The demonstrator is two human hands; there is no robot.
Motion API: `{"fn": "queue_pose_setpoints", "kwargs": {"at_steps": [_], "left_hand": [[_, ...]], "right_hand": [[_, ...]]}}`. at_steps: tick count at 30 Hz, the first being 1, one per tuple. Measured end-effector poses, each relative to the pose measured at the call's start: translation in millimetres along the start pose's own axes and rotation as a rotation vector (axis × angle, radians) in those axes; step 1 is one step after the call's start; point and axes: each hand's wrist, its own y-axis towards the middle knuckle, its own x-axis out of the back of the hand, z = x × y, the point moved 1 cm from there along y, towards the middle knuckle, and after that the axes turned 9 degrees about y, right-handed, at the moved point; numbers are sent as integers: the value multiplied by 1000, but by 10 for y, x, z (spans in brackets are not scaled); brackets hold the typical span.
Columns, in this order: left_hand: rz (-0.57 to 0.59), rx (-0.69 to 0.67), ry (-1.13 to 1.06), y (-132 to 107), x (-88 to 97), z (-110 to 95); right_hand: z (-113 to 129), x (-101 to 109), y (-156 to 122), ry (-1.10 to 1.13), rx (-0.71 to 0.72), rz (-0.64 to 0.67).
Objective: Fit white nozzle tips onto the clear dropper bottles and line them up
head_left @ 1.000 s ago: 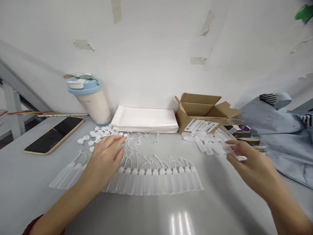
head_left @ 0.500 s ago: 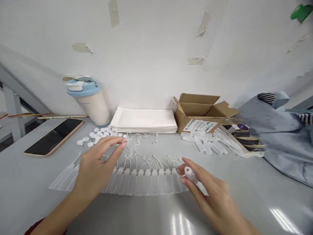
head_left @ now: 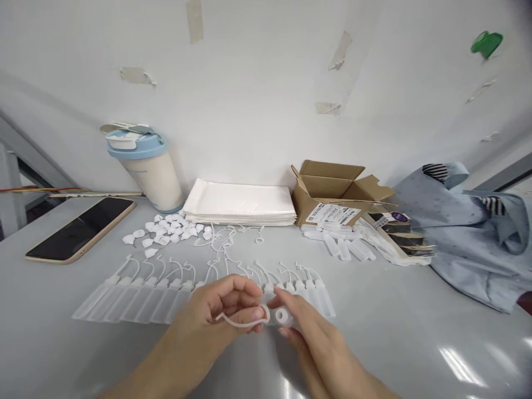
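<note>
Both hands have met before the row (head_left: 137, 296): left hand (head_left: 216, 310) pinches a strap (head_left: 243, 322), right hand (head_left: 310, 338) grips a bottle (head_left: 283, 316) brought over, ring beside its mouth.

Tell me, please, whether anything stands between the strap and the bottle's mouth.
Nothing visible does. The left hand holds the strap with its ring end right beside the open mouth of the bottle in the right hand. The row of bottles lies behind both hands, not between them.
</note>
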Motion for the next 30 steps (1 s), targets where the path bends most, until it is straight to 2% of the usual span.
{"fn": "queue_pose_setpoints", "kwargs": {"at_steps": [6, 11, 14, 19, 24, 28, 30], "left_hand": [[107, -14, -112, 24, -72, 36], [92, -106, -19, 12, -102, 84], [28, -207, 129, -30, -120, 65], [-44, -424, 432, -66, -137, 19], [-156, -685, 513, -44, -162, 43], [-252, -713, 516, -17, -187, 119], [-303, -700, 520, -12, -185, 143]], "right_hand": [[-57, -97, -27, 1, 95, 21], [-45, -75, -25, -104, 131, 46], [-23, -69, -31, -116, 109, 44], [37, -47, -15, 82, -3, 86], [108, 29, -13, 217, -182, 89], [132, 57, -5, 329, -368, 83], [112, 31, 5, 511, -443, 77]]}}
